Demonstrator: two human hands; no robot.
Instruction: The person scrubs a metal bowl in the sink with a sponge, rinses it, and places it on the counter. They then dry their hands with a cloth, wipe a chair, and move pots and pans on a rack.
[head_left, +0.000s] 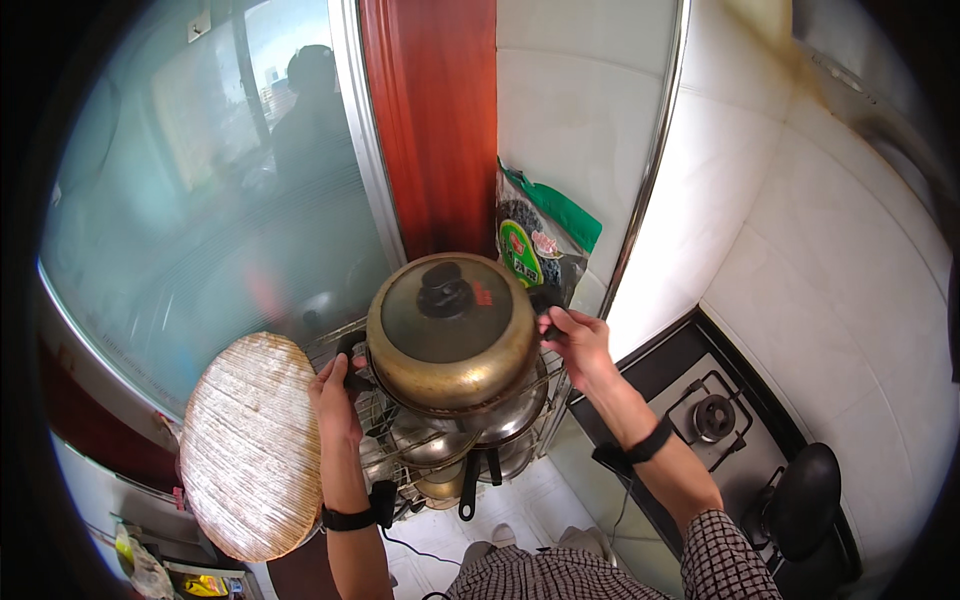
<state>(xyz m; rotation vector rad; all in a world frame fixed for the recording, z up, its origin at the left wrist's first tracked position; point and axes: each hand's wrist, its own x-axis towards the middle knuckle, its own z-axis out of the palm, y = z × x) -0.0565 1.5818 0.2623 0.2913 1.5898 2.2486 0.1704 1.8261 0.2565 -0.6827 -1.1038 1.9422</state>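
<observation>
A gold-coloured metal pot (435, 386) with a domed lid (401, 334) is before me, above a wire rack. The lid has a glass centre and a black knob (442, 292). My left hand (335, 394) grips the black side handle (352, 360) on the pot's left. On the opposite side, my right hand (581, 341) holds the other black handle (546, 300). Whether the pot's base touches the rack is hidden by the pot itself.
Metal pans (431, 446) fill the wire rack (559, 375) below, one black handle (469, 484) jutting towards me. A round wooden board (251, 446) stands at left. A printed food bag (532, 232) leans behind the pot. At right is a gas hob (679, 397) with a black pan (806, 502).
</observation>
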